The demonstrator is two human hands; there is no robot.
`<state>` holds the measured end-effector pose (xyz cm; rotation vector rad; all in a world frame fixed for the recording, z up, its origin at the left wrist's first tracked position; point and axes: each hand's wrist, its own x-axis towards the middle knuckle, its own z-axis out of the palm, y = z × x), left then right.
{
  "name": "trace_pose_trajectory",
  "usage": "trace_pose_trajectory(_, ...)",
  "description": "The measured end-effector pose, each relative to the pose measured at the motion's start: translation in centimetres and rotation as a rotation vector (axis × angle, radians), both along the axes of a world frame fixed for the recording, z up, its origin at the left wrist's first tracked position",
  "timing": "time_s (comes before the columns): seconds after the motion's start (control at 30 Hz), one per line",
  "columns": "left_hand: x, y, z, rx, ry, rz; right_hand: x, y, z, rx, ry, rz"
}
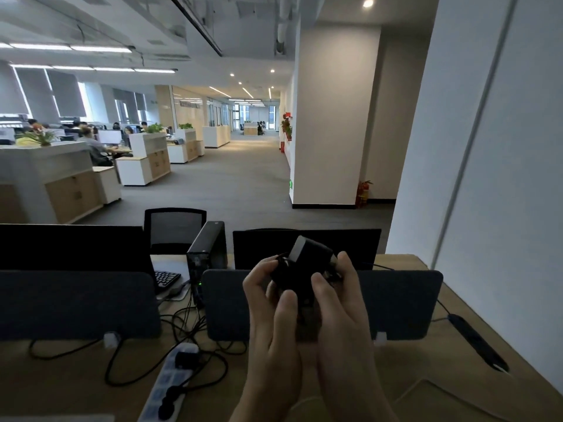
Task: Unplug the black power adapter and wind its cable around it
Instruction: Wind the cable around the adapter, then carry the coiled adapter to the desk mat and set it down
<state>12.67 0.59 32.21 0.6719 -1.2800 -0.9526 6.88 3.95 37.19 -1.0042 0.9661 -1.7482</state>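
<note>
The black power adapter (300, 269) is held up in the air above the wooden desk (76, 385), in front of the grey divider panel (402, 303). My left hand (271, 324) grips its left and lower side, thumb pointing up. My right hand (341, 315) holds its right side, thumb pressed on the front. Black cable (333, 274) loops around the adapter body between my fingers. The adapter's pale end face points up and away from me.
A white power strip (169, 382) with black plugs lies on the desk at lower left among loose black cables. A black pen-like device (478, 342) lies at right. A small black computer (207, 254), keyboard (166, 280) and monitors stand behind the dividers.
</note>
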Motion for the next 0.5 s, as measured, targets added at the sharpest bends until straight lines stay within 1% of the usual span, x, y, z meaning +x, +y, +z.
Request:
trace_pose_trajectory(0.03, 0.8, 0.4, 0.4, 0.019, 0.059, 0.027, 0.3, -0.1, -0.4, -0.007, 0.066, -0.020)
trace_pose_trajectory(0.1, 2.8, 1.2, 1.1, 0.059, 0.090, 0.108, 1.3, -0.4, -1.6, -0.037, 0.174, -0.044)
trace_pose_trajectory(0.2, 6.8, 1.2, 0.8, 0.140, -0.035, 0.191, 4.0, -1.0, -4.4, -0.038, 0.342, -0.002)
trace_pose_trajectory(0.27, 9.8, 1.0, -0.2, 0.228, -0.074, 0.261, 6.2, -1.3, -5.8, -0.043, 0.396, 0.071)
trace_pose_trajectory(0.3, 11.5, 1.2, -0.7, 0.255, -0.072, 0.287, 7.3, -1.5, -6.5, -0.043, 0.388, 0.114)
trace_pose_trajectory(0.37, 14.9, 1.7, -2.0, 0.319, -0.040, 0.341, 9.5, -2.1, -7.5, -0.020, 0.304, 0.223)
trace_pose_trajectory(0.43, 18.8, 2.2, -3.6, 0.417, 0.067, 0.379, 12.4, -2.8, -8.4, 0.021, 0.245, 0.326)
trace_pose_trajectory(0.5, 22.2, 2.6, -4.9, 0.500, 0.181, 0.412, 15.5, -3.4, -9.3, 0.067, 0.174, 0.385)
